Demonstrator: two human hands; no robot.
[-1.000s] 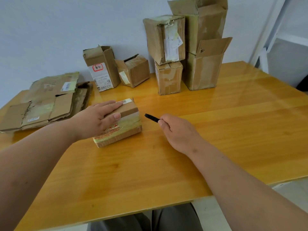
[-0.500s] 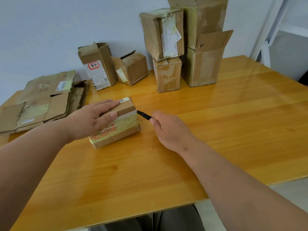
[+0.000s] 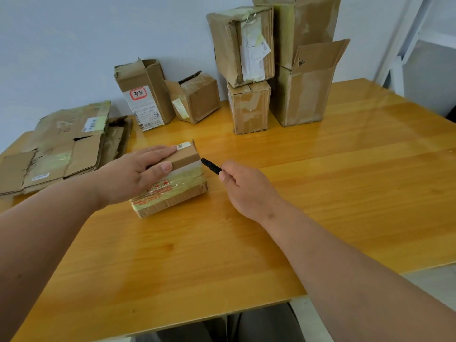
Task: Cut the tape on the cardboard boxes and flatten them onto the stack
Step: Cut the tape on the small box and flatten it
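A small taped cardboard box point(image 3: 182, 186) lies flat on the wooden table point(image 3: 320, 188), left of centre. My left hand point(image 3: 133, 176) presses down on its top with straight fingers, the thumb against the near side. My right hand point(image 3: 246, 188) grips a black cutter point(image 3: 211, 166) whose tip touches the box's right end at the white tape band. A stack of flattened cardboard point(image 3: 59, 146) lies at the table's far left.
Several unflattened boxes stand along the back wall: a labelled one point(image 3: 144, 95), a tilted one point(image 3: 195, 97), a small one point(image 3: 249, 107) with another point(image 3: 243, 44) on top, and tall ones point(image 3: 306, 82) to the right. A white frame point(image 3: 404, 45) stands at far right.
My right hand has carried the cutter leftward until its tip reached the box's right end. My left hand stays pressed on the box.
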